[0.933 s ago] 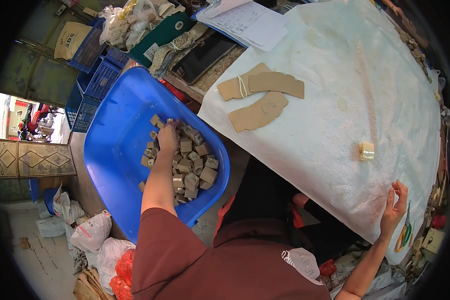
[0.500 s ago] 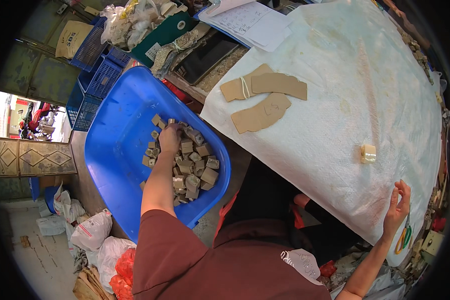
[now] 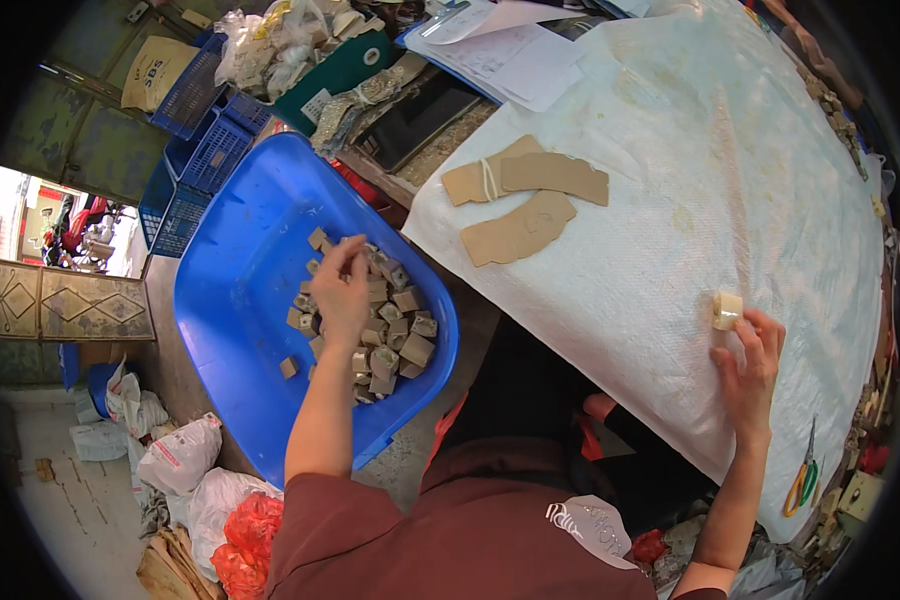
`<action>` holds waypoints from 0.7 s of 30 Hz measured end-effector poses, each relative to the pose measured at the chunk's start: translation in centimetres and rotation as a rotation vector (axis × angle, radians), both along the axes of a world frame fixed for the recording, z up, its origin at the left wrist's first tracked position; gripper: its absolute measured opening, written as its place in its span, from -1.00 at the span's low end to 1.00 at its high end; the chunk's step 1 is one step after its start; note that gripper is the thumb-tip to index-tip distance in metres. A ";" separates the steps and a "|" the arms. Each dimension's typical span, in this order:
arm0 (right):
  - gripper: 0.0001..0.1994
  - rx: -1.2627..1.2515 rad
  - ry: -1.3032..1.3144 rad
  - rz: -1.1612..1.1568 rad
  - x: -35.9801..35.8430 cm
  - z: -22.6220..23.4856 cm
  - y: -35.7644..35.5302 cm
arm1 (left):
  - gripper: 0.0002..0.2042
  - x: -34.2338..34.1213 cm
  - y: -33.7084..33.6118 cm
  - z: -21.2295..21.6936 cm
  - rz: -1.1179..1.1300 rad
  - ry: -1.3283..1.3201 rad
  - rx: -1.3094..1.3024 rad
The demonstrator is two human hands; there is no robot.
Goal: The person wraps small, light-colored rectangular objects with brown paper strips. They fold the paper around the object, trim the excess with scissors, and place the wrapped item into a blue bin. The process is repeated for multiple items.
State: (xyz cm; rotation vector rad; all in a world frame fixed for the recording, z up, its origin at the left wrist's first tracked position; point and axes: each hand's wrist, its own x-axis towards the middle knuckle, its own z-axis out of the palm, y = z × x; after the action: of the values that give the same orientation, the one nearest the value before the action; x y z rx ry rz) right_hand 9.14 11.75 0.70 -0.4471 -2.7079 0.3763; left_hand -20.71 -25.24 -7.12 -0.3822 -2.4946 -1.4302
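Note:
My left hand (image 3: 341,292) hovers above a heap of small tan block-like pieces (image 3: 416,350) in a large blue plastic tub (image 3: 240,290). Its fingers are bent with a gap between them, and nothing shows in them. At the right, my right hand (image 3: 752,365) is over the white-covered table (image 3: 650,260), thumb and fingers apart. Its fingertips reach the near edge of a small roll of yellowish clear tape (image 3: 726,311); whether they touch it I cannot tell.
Flat tan cardboard pieces (image 3: 518,228), some tied with a white band, lie on the table. Scissors (image 3: 802,482) with green and yellow handles lie near its right edge. Papers on a clipboard (image 3: 500,50) and a dark tablet-like panel (image 3: 417,120) are at the back. Bags (image 3: 182,455) stand left.
My left hand has lifted out of the heap of tan pieces. My right hand has moved left and away from me, from near the scissors to the tape roll.

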 end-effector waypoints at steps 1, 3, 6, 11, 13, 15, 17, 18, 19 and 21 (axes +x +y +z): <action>-0.61 0.018 0.032 -0.006 -0.9 0.7 -0.7 | -0.82 1.3 0.9 0.8 -0.067 0.027 0.040; -0.63 -0.021 0.084 -0.012 -1.7 1.2 -0.7 | -0.82 3.3 3.0 2.6 -0.189 0.086 0.000; -0.60 -0.143 0.134 -0.006 -2.0 0.1 0.0 | -0.81 5.7 7.0 5.2 -0.348 0.252 -0.039; -0.58 -0.267 0.214 -0.073 -1.6 -0.4 -0.2 | -0.76 5.8 10.7 6.6 -0.538 0.418 -0.101; -0.57 -0.229 0.146 -0.031 -1.7 -0.1 -0.2 | -0.75 5.3 11.6 6.9 -0.546 0.464 -0.172; -0.59 -0.137 0.078 -0.021 -1.9 1.0 -0.8 | -0.75 5.2 11.9 7.0 -0.560 0.434 -0.208; -0.63 -0.084 0.067 0.012 -2.7 2.7 -1.1 | -0.74 4.7 12.3 7.1 -0.553 0.449 -0.238; -0.65 -0.082 0.089 0.038 -3.3 3.6 -1.2 | -0.73 4.3 12.6 7.1 -0.540 0.479 -0.252; -0.67 -0.079 0.108 0.062 -3.9 4.2 -1.5 | -0.72 4.0 12.8 7.1 -0.530 0.505 -0.265; -0.71 -0.129 0.141 0.147 -6.6 4.1 -2.1 | -0.72 3.6 13.9 7.1 -0.486 0.493 -0.294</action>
State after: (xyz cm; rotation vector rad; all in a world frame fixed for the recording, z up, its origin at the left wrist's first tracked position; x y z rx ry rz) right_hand 2.58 9.64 4.79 -0.2457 -2.5955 0.6027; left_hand -17.08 -11.37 -0.05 -1.2966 -2.2703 -0.9308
